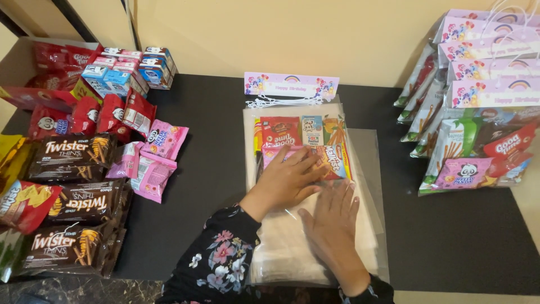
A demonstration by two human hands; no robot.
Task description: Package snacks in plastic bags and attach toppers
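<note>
The left hand (287, 177) lies flat, fingers spread and clamped on nothing, pressing the snack packets (304, 143) inside a clear plastic bag (368, 169), seemingly to keep them level. The right hand (333, 225) rests beside it, fingers apart, pinning the stack of empty bags (281, 253) on the black counter (450, 236). Just beyond the fingertips lies a pink header card (291, 85). Well left sit dark biscuit packs (73, 157) and pink pouches (152, 169); far right, finished bags (478, 112). Nothing blocks either hand.
</note>
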